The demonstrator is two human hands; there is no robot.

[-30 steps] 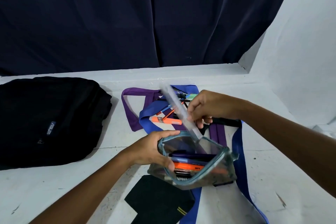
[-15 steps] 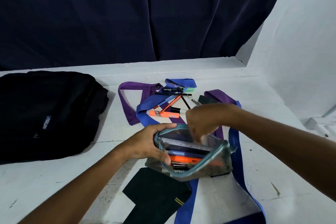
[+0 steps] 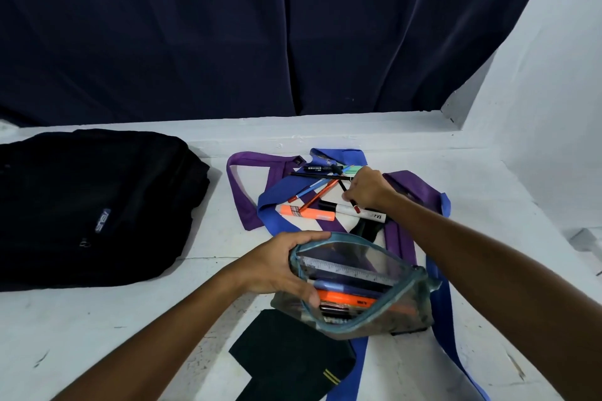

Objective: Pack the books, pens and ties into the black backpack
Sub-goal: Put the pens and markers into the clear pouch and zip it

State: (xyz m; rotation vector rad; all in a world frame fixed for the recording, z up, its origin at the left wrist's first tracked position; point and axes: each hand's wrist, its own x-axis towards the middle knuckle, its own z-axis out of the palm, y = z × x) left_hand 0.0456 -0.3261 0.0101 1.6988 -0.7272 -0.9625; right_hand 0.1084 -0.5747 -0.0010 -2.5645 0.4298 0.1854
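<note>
The soft black backpack [image 3: 94, 205] is lying shut at far left, nothing packed yet. Limp purple and blue ties [image 3: 247, 192] are sprawling centre. The left hand [image 3: 280, 267] is gripping the clear pouch [image 3: 358, 290], half filled; the right hand [image 3: 366, 187] is pinching a thin pen [image 3: 353, 203].
</note>
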